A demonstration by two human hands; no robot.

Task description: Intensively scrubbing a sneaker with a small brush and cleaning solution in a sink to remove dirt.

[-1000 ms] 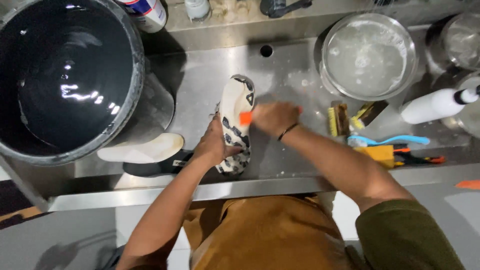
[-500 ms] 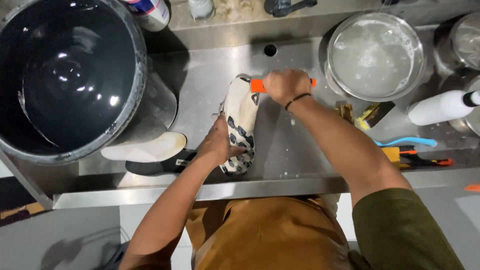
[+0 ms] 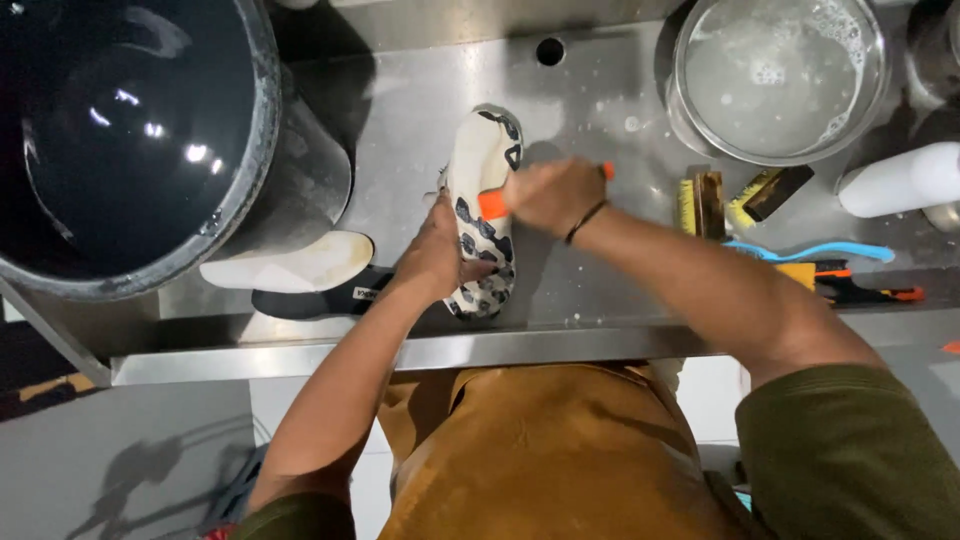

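- The left hand (image 3: pixel 432 255) grips a sneaker (image 3: pixel 482 215) lying sole-up on the wet steel tabletop (image 3: pixel 400 150).
- The right hand (image 3: pixel 552 195) is closed around an orange-handled brush (image 3: pixel 492 205) pressed on the white, dark-patched sole.
- A soapy-water bowl (image 3: pixel 778 75) stands well apart, upper right.

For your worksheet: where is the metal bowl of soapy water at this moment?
In the head view, the metal bowl of soapy water sits top right on the steel counter, just behind the brushes.

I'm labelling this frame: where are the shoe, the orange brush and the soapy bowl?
shoe (image 3: pixel 478 150): head view, white toe of the sole.
orange brush (image 3: pixel 491 205): head view, end left of the right hand.
soapy bowl (image 3: pixel 873 100): head view, right rim.
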